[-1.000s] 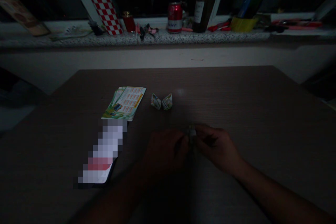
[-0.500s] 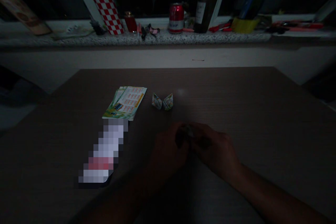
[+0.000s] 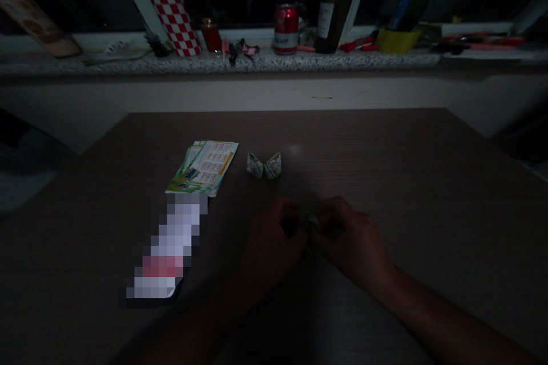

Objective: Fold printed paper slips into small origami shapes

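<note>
Between my two hands is a small folded piece of paper [image 3: 310, 219], dim and mostly covered by fingers. My left hand [image 3: 276, 239] is closed, pinching it from the left. From the right, my right hand [image 3: 349, 234] pinches it with thumb and fingertips. Just beyond the hands stand two small folded paper pieces, a left one [image 3: 254, 165] and a right one [image 3: 273, 166], printed and pointed, their lower corners close together. To their left lies a stack of printed calendar cards [image 3: 208, 166].
A phone with a blurred-out screen [image 3: 171, 251] lies left of my hands on the wooden table [image 3: 406, 182]. Along the granite sill [image 3: 257, 63] behind stand a checkered bottle [image 3: 174, 23], a red can [image 3: 286, 28], a dark bottle with a label [image 3: 331, 17] and a yellow holder [image 3: 397, 40].
My fingertips have shifted around the folded paper, and a little more of it shows between them. The right hand's fingers have drawn slightly apart from the left's. Everything else stays put.
</note>
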{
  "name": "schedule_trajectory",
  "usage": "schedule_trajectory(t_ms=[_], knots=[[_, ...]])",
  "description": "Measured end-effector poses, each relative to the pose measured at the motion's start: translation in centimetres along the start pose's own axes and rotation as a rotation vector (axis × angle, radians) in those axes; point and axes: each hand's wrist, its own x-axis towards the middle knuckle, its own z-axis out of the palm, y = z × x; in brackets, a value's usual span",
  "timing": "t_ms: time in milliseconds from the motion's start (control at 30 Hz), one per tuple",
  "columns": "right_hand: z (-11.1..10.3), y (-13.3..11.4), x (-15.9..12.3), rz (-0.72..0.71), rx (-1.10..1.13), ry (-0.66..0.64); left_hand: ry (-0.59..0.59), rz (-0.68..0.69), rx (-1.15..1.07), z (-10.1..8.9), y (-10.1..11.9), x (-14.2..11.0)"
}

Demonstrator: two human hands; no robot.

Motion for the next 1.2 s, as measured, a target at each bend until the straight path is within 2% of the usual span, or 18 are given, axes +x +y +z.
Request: schedule_trajectory(t_ms=[167, 300, 533, 700, 833, 1200], knots=[[-0.1, 0.1, -0.1, 0.055, 0.068, -0.029, -0.083, -0.004, -0.092, -0.4, -0.2, 0.2], [-0.3, 0.2, -0.1, 0.083, 0.142, -0.054, -0.140, -0.060, -0.173, -0.6, -0.1, 0.4], [-0.1, 0.4, -0.1, 0.064, 0.169, -0.046, -0.158, -0.093, -0.315, -0.3, -0.8, 0.6], [0.0, 0.0, -0.1, 0.083, 0.159, -0.055, -0.068, -0.060, -0.302, 0.3, -0.9, 0.5], [0.1, -0.2, 0.0, 0.093, 0.133, -0.081, 0.031, -0.036, -0.396, 0.6, -0.5, 0.2], [0.2, 0.2, 0.0, 0.105, 0.123, -0.051, 0.079, -0.105, -0.432, 0.2, -0.3, 0.2]])
